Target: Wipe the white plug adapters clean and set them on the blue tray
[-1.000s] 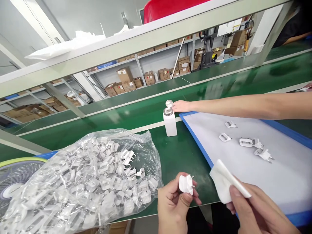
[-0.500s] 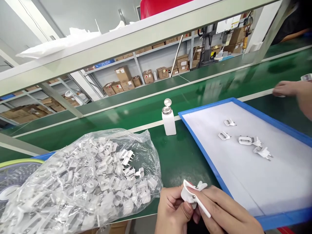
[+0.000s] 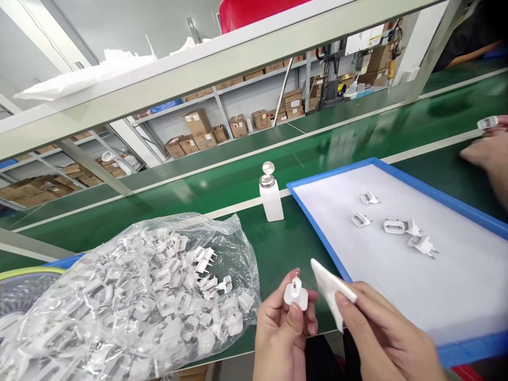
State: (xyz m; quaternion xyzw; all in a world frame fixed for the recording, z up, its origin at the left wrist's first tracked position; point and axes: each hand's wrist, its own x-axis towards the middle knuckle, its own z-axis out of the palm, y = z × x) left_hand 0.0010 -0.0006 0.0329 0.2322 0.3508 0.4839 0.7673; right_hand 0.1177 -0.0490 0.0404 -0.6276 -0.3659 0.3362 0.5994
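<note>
Between the thumb and fingers of my left hand is a white plug piece, its face turned up and a pin at its top. My right hand pinches a folded white cloth, held just right of the plug piece and apart from it. To the left lies a clear plastic bag full of similar white plug pieces. On the right, a blue-rimmed white tray bears several more plug pieces.
A white pump bottle with a metal top stands behind my hands. Another person's hand holds a white piece at the right edge. A shelf beam crosses above the green bench. A fan sits far left.
My hands have moved apart; the cloth, which was against the plug piece, is now off it. The other person's hand has shifted right. The view has turned slightly.
</note>
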